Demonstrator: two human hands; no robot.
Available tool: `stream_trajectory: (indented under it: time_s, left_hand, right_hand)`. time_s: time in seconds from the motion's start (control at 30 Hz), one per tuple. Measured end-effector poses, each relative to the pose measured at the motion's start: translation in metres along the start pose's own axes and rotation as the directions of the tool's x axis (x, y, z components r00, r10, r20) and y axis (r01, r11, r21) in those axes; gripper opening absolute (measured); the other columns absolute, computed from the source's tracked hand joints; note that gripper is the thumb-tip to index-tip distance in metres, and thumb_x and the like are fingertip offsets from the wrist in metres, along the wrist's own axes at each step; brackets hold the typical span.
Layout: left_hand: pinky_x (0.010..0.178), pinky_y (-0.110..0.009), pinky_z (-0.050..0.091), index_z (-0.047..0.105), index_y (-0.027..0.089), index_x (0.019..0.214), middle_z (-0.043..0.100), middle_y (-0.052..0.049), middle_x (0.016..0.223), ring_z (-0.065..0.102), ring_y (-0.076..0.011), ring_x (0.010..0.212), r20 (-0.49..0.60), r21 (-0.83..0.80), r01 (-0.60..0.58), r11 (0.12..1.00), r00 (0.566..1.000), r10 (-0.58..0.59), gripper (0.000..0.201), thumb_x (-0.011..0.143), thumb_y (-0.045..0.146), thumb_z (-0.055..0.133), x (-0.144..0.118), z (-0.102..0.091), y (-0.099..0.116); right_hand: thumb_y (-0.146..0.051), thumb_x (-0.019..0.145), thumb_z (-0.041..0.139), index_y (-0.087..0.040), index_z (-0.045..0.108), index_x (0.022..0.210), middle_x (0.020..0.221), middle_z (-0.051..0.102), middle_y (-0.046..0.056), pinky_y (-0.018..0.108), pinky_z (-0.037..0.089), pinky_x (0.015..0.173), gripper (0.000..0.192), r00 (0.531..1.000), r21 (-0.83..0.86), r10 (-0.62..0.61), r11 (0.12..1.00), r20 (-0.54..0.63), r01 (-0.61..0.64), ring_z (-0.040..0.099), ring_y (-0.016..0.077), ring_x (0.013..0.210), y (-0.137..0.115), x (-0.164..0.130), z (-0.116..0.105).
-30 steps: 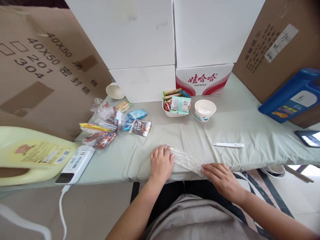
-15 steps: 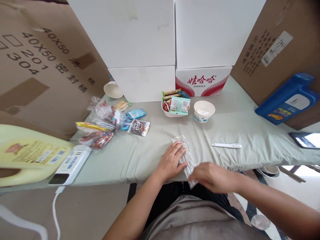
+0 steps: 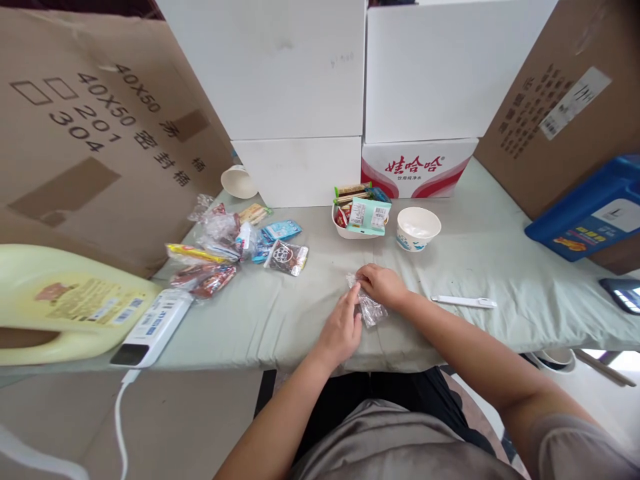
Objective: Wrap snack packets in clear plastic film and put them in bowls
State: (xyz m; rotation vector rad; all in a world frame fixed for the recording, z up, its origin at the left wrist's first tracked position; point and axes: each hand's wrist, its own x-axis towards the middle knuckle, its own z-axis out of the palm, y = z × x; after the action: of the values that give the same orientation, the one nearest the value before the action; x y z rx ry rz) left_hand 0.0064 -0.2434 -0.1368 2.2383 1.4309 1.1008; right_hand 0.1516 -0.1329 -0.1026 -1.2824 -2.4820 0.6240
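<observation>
A crumpled clear plastic bag (image 3: pixel 371 310) lies on the pale green cloth of the table (image 3: pixel 280 320). My right hand (image 3: pixel 381 285) rests over its far end, fingers curled on the plastic. My left hand (image 3: pixel 342 328) touches the bag's near left side with its fingertips. Behind the hands stand a white bowl full of snack packets (image 3: pixel 361 215) and an empty paper bowl (image 3: pixel 418 228). A white pen (image 3: pixel 464 302) lies to the right of my right hand.
A heap of snack packets (image 3: pixel 231 247) lies at the left. A yellow jug (image 3: pixel 65 303) and a white power strip (image 3: pixel 151 327) sit at the near left. White and brown cartons (image 3: pixel 300 100) wall the back. A blue jug (image 3: pixel 593 207) and a phone (image 3: pixel 623 293) are at the right.
The plastic bag was spread flat along the table's front edge; both hands have folded it into a small bundle and moved it farther onto the table.
</observation>
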Motion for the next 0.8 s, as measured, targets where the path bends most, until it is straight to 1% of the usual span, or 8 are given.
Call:
stream_trajectory:
  time_s: [0.1, 0.17, 0.27, 0.43, 0.57, 0.63, 0.7, 0.8]
  left_hand:
    - [0.094, -0.043, 0.048, 0.056, 0.018, 0.124, 0.064, -0.010, 0.107, 0.054, -0.0241, 0.108, 0.069, 0.024, -0.091, 0.996, 0.994, 0.089, 0.041, 0.086, 0.008, 0.044, 0.003, -0.007, 0.007]
    - [0.087, -0.041, 0.049, 0.067, 0.019, 0.104, 0.063, -0.007, 0.088, 0.054, -0.0230, 0.095, 0.119, 0.045, -0.095, 0.994, 0.989, 0.089, 0.031, 0.083, 0.008, 0.048, 0.004, -0.010, 0.010]
    - [0.081, -0.040, 0.049, 0.071, 0.020, 0.092, 0.058, -0.006, 0.085, 0.052, -0.0217, 0.087, 0.087, 0.091, -0.060, 0.994, 0.995, 0.052, 0.024, 0.081, 0.010, 0.052, 0.006, -0.014, 0.014]
    - [0.091, -0.041, 0.048, 0.066, 0.018, 0.101, 0.059, -0.010, 0.109, 0.053, -0.0230, 0.103, -0.086, 0.099, 0.029, 0.995, 0.996, -0.021, 0.021, 0.090, 0.016, 0.047, 0.023, -0.016, 0.010]
    - [0.089, -0.040, 0.049, 0.066, 0.018, 0.095, 0.066, -0.007, 0.098, 0.055, -0.0228, 0.096, 0.029, 0.170, 0.077, 0.982, 0.996, -0.083, 0.016, 0.090, 0.015, 0.051, 0.039, -0.007, -0.002]
    - [0.092, -0.042, 0.047, 0.068, 0.020, 0.097, 0.066, -0.007, 0.105, 0.053, -0.0243, 0.101, 0.069, 0.215, 0.051, 0.975, 0.995, -0.068, 0.015, 0.089, 0.018, 0.056, 0.041, -0.002, -0.008]
    - [0.094, -0.042, 0.046, 0.068, 0.023, 0.105, 0.065, -0.006, 0.115, 0.051, -0.0245, 0.106, 0.085, 0.236, 0.024, 0.971, 0.995, -0.045, 0.020, 0.090, 0.021, 0.055, 0.040, 0.000, -0.010]
    - [0.095, -0.042, 0.045, 0.065, 0.025, 0.116, 0.062, -0.005, 0.123, 0.049, -0.0236, 0.109, 0.117, 0.279, 0.017, 0.960, 0.992, -0.052, 0.028, 0.093, 0.020, 0.049, 0.038, 0.000, -0.009]
  right_hand:
    - [-0.022, 0.087, 0.059, -0.019, 0.063, 0.108, 0.102, 0.068, 0.006, 0.026, 0.041, 0.073, 0.021, 1.000, 0.031, 0.027, 0.999, -0.010, -0.027, 0.063, 0.0179, 0.088, 0.004, 0.002, 0.002]
    - [-0.023, 0.085, 0.063, -0.019, 0.061, 0.112, 0.092, 0.069, 0.003, 0.025, 0.041, 0.070, 0.028, 0.999, 0.062, 0.047, 0.997, -0.007, -0.046, 0.062, 0.0160, 0.080, 0.006, 0.005, 0.000]
    - [-0.023, 0.082, 0.066, -0.019, 0.060, 0.114, 0.079, 0.067, -0.001, 0.024, 0.040, 0.064, 0.033, 0.998, 0.101, 0.071, 0.992, 0.000, -0.070, 0.060, 0.0144, 0.071, 0.008, 0.009, -0.002]
    - [-0.021, 0.081, 0.065, -0.019, 0.063, 0.109, 0.081, 0.066, 0.000, 0.026, 0.044, 0.067, 0.028, 0.998, 0.127, 0.066, 0.990, -0.018, -0.063, 0.060, 0.0154, 0.072, 0.009, 0.011, -0.001]
    - [-0.014, 0.081, 0.057, -0.017, 0.057, 0.118, 0.108, 0.063, 0.008, 0.031, 0.049, 0.078, 0.037, 0.994, 0.133, 0.051, 0.990, -0.100, -0.038, 0.061, 0.0161, 0.080, 0.010, 0.002, -0.006]
    - [-0.011, 0.082, 0.052, -0.017, 0.055, 0.121, 0.123, 0.056, 0.013, 0.038, 0.048, 0.090, 0.039, 0.965, 0.081, -0.051, 0.994, -0.259, 0.074, 0.060, 0.0203, 0.097, 0.010, -0.011, -0.010]
    - [-0.015, 0.086, 0.051, -0.019, 0.057, 0.120, 0.125, 0.056, 0.014, 0.045, 0.045, 0.097, 0.034, 0.906, -0.025, -0.276, 0.959, -0.320, 0.283, 0.054, 0.0250, 0.113, 0.010, -0.030, -0.013]
    - [-0.027, 0.091, 0.052, -0.020, 0.059, 0.119, 0.123, 0.060, 0.012, 0.047, 0.045, 0.100, 0.029, 0.833, -0.124, -0.542, 0.839, -0.112, 0.529, 0.051, 0.0268, 0.121, 0.016, -0.066, -0.013]
